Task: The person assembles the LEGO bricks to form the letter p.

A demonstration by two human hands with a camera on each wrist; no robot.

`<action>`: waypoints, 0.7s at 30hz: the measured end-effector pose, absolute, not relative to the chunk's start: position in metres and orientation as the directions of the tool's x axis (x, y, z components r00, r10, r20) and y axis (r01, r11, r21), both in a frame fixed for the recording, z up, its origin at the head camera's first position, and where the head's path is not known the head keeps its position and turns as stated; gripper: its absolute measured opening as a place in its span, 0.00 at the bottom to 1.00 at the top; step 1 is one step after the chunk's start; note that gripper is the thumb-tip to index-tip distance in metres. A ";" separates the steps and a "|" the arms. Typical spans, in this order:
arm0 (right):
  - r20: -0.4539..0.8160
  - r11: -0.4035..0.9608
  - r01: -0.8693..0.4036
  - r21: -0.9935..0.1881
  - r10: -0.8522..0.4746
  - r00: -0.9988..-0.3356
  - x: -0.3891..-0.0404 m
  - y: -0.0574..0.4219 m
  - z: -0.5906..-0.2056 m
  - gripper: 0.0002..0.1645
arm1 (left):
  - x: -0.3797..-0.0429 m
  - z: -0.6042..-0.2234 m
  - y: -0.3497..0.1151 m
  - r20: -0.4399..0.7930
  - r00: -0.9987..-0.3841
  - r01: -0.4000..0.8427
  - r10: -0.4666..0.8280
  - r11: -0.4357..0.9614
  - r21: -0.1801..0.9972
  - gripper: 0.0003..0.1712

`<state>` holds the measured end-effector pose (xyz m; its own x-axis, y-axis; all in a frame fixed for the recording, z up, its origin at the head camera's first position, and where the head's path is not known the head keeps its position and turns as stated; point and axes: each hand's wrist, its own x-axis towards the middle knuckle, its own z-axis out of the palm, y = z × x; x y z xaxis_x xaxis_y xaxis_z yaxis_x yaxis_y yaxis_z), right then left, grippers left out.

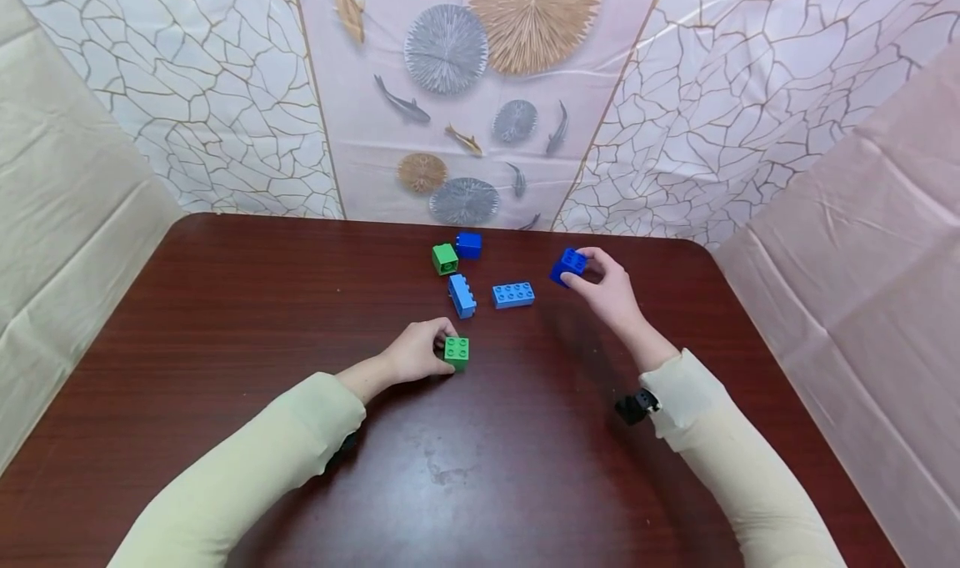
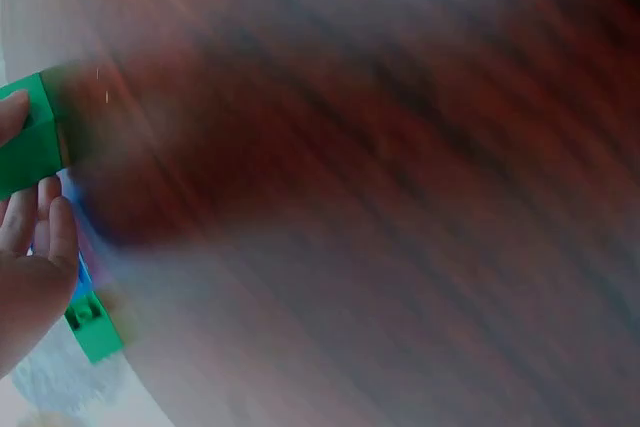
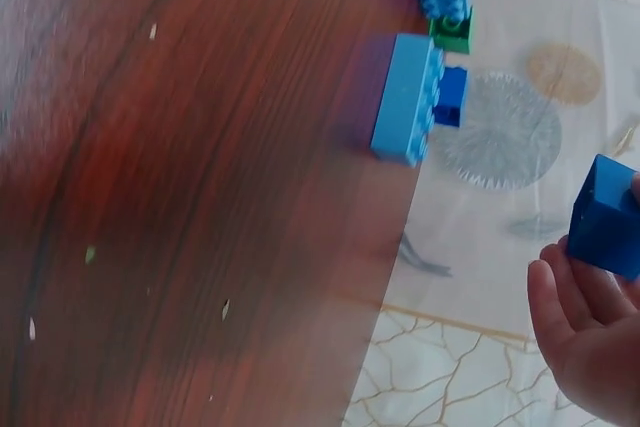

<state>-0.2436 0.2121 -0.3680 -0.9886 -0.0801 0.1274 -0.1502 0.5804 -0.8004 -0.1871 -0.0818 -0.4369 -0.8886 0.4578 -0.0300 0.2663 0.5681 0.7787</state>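
My left hand (image 1: 417,352) pinches a green toy brick (image 1: 457,351), studs up, between thumb and fingers near the middle of the table. In the left wrist view the same green brick (image 2: 30,137) sits at the left edge, gripped by the thumb and fingers. Further right and back, my right hand (image 1: 609,291) holds a dark blue brick (image 1: 569,265) by its sides, its studs showing on top. The right wrist view shows this blue brick (image 3: 606,215) at the right edge, with the fingers of the right hand (image 3: 590,337) beneath it.
Between the hands lie a light blue brick on its side (image 1: 462,296) and a long light blue brick (image 1: 513,294) with studs up. Behind them are a green brick (image 1: 445,258) and a dark blue brick (image 1: 468,245). A patterned cloth (image 1: 465,134) hangs beyond the table (image 1: 225,318).
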 end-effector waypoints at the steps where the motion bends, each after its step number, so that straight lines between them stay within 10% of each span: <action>1: 0.122 0.577 -0.148 -0.804 -0.084 -0.989 -0.242 0.211 -0.368 0.25 | -0.186 -0.437 -0.079 -0.032 -0.885 0.268 0.464 0.565 0.780 0.20; 21: 0.144 0.496 -0.246 -0.833 -0.235 -0.961 -0.210 0.169 -0.362 0.24 | -0.177 -0.443 -0.067 0.016 -0.918 0.248 0.397 0.541 0.803 0.18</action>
<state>-0.2097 0.1692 -0.3621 -0.9613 -0.2348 0.1443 -0.2462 0.4963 -0.8325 -0.1773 -0.0673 -0.4432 -0.9177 0.3970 0.0161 0.2483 0.5414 0.8033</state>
